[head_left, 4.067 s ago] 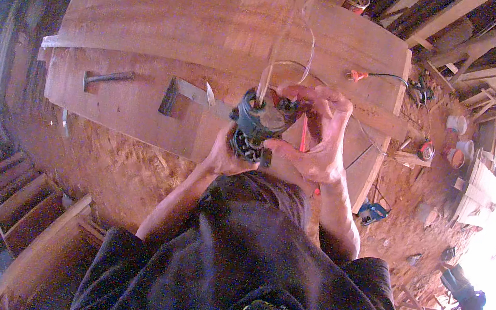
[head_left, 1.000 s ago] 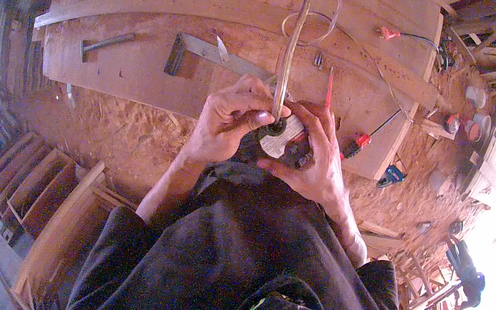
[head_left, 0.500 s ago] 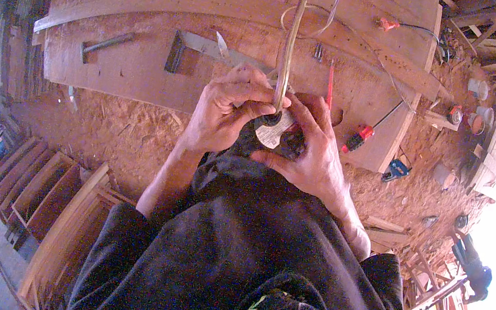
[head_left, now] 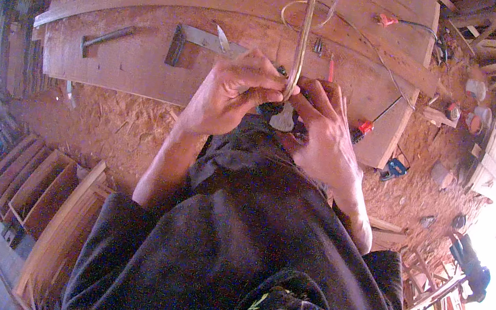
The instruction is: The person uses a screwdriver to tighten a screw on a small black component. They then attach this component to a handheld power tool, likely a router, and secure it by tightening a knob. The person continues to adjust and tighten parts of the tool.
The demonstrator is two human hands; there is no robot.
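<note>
I have both hands pinched on a pale cable (head_left: 300, 45) just above a dark power tool (head_left: 274, 114) held against my body: left hand (head_left: 228, 95) and right hand (head_left: 325, 132) both closed on it. A slipped pinch could yank the cable loose. The wooden worktop (head_left: 132, 61) carries a metal square (head_left: 191, 42); sawdust (head_left: 113, 131) covers the floor.

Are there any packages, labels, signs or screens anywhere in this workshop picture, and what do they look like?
No signs, screens or readable labels show.
Small pots or tins: on the sawdust floor at the far right of the wooden workbench, roundish, white and reddish; whether they bear labels is too small to tell.
Blue object: on the floor by the bench's near right corner, boxy; whether it is a package is unclear.
</note>
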